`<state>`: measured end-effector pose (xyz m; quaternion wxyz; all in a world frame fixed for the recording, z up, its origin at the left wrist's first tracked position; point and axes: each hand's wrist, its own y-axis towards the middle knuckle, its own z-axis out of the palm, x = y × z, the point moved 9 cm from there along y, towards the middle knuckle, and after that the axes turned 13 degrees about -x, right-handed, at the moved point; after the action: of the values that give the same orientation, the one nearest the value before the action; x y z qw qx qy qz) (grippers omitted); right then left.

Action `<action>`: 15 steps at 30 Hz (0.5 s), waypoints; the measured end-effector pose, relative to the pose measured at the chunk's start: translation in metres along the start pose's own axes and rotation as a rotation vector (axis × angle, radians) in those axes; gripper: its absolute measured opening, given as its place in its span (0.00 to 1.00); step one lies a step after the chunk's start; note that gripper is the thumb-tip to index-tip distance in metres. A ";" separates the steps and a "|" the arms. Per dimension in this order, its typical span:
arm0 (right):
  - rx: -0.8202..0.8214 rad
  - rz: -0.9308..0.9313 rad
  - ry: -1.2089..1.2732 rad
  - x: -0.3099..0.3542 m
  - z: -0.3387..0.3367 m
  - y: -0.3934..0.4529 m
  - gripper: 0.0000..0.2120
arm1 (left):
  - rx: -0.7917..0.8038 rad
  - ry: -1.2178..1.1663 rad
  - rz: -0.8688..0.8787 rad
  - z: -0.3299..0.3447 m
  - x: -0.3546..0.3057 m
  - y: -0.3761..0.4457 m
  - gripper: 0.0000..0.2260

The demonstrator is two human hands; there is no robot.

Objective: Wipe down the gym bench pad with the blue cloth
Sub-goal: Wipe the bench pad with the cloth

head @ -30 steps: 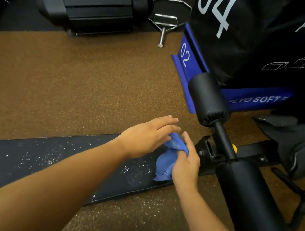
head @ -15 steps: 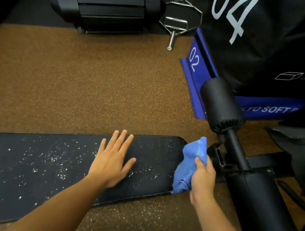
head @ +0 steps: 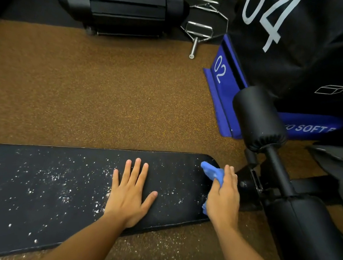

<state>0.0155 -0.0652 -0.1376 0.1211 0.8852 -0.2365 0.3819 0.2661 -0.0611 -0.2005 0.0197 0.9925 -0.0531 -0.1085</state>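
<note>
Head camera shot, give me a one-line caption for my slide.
Left hand flat on the speckled bench pad while the right hand presses the blue cloth at its end.

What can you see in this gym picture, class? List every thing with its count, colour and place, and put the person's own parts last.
bench pad: one, black, speckled white, lying low across the front
cloth: one, blue, on the pad's right end
roller pads: two, black, on the frame at right
soft boxes: two, black "04" stacked on blue "02", upper right
treadmill: one, black, top
bar: one, silver, top centre
floor: brown, speckled
left hand: flat on the pad, fingers straight
right hand: presses on the cloth
</note>
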 end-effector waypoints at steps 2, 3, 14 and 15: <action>0.032 -0.072 -0.128 0.003 0.010 -0.003 0.25 | -0.005 0.015 -0.006 0.002 -0.002 0.000 0.34; 0.052 -0.110 -0.184 0.005 0.016 -0.005 0.26 | -0.011 0.023 -0.010 0.003 -0.003 0.000 0.34; 0.214 -0.674 -0.664 0.014 0.047 -0.014 0.40 | -0.098 0.038 -0.041 0.005 -0.003 -0.002 0.35; 0.237 -0.718 -0.663 0.012 0.049 -0.015 0.39 | -0.110 0.033 -0.046 0.004 -0.003 -0.002 0.35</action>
<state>0.0603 -0.0759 -0.1620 0.0619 0.9921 0.1022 0.0384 0.2625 -0.0588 -0.2038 0.0728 0.9925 -0.0240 -0.0952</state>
